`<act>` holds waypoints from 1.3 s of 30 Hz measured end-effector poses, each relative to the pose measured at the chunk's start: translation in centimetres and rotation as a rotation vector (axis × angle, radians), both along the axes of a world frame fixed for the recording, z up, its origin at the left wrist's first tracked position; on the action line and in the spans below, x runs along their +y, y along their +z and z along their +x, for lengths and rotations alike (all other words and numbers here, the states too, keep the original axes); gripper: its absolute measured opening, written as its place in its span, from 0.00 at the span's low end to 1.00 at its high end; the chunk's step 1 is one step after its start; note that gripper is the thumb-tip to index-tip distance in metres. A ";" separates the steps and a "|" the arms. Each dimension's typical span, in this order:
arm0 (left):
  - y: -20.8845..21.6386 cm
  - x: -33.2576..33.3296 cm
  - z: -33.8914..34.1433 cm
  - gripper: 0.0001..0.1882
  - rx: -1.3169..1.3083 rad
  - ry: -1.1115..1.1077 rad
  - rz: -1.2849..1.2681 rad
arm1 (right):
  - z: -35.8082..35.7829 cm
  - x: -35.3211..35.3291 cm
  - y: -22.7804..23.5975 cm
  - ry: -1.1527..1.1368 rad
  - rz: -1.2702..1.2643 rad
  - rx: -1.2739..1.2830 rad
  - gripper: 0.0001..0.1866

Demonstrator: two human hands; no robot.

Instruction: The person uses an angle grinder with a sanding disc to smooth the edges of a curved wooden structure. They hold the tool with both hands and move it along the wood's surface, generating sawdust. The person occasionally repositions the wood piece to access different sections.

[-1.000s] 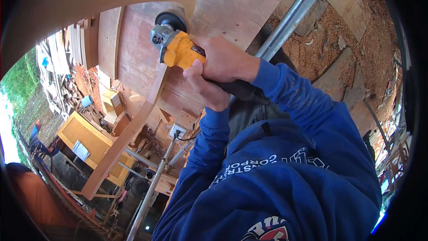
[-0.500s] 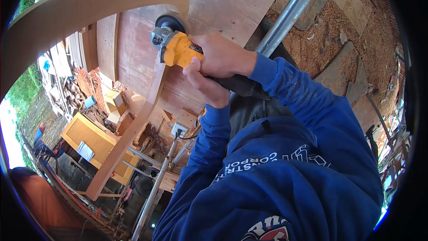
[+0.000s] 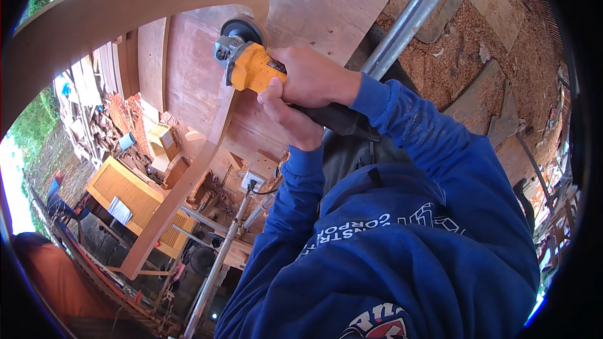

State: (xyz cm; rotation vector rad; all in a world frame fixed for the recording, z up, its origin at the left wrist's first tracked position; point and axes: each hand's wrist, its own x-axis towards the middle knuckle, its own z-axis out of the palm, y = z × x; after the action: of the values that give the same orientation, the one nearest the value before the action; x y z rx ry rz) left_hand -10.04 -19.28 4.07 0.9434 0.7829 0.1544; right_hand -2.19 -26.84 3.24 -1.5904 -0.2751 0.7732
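Both my hands are closed round a yellow and black angle grinder (image 3: 254, 70). My right hand (image 3: 317, 76) wraps over its body from the right, and my left hand (image 3: 290, 116) grips it from below, just behind the yellow head. The grinder's round disc (image 3: 244, 29) lies against the inner side of a curved wooden piece (image 3: 144, 0), close to its bend. From that bend one wide arm of the wood sweeps to the left edge, while a narrower arm (image 3: 182, 198) runs down to the lower left. Part of the disc's contact is hidden by the grinder head.
A plywood sheet (image 3: 301, 16) lies beneath the work. Metal pipes (image 3: 411, 19) pass at the upper right and lower middle. Wood shavings (image 3: 433, 72) and offcuts cover the ground at right. A yellow slatted panel (image 3: 122, 194) stands at lower left, near an orange shape (image 3: 56, 282).
Almost nothing differs. The disc and the curved wood's bend sit very slightly farther right and lower; both hands keep their hold on the grinder.
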 end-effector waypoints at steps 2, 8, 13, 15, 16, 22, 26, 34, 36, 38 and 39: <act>0.0 0.0 -0.1 0.28 0.008 0.003 -0.009 | -0.1 0.0 -0.1 -0.001 0.002 0.011 0.25; 0.5 -0.4 -0.2 0.29 0.026 0.019 -0.003 | -0.4 -0.1 0.0 0.022 -0.001 0.042 0.25; 1.0 -0.3 -0.1 0.28 0.008 0.004 0.001 | -0.2 -0.1 0.6 0.008 -0.001 0.029 0.25; 0.4 0.0 0.0 0.28 0.010 -0.006 0.009 | 0.0 -0.1 0.2 0.022 0.007 0.024 0.27; 0.2 0.1 -0.1 0.28 0.011 -0.012 0.013 | 0.0 -0.1 -0.1 0.027 0.011 0.022 0.29; -0.3 0.0 -0.6 0.28 0.027 -0.007 0.043 | -0.5 -0.2 -0.8 0.033 0.022 0.043 0.28; 0.3 -0.9 -0.5 0.20 0.007 0.072 0.048 | -0.6 -0.5 -0.5 0.040 0.014 0.046 0.28; -0.2 -0.9 -0.5 0.27 0.069 0.039 0.151 | -0.1 -1.0 -0.7 0.033 0.029 0.022 0.29; -0.2 -0.8 -0.6 0.27 0.069 0.027 0.155 | -0.1 -1.0 -0.6 0.056 0.018 0.029 0.30; -0.1 -0.9 -0.7 0.27 0.068 0.025 0.148 | -0.2 -1.0 -0.6 0.067 0.011 0.037 0.30; 0.0 -1.0 -0.7 0.27 0.066 0.030 0.142 | -0.3 -1.0 -0.6 0.067 0.009 0.039 0.30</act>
State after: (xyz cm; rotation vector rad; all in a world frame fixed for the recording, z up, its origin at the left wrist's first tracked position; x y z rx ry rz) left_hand -10.71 -20.33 4.10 1.0752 0.8563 0.2079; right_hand -2.45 -27.87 2.63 -1.5624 -0.3038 0.8528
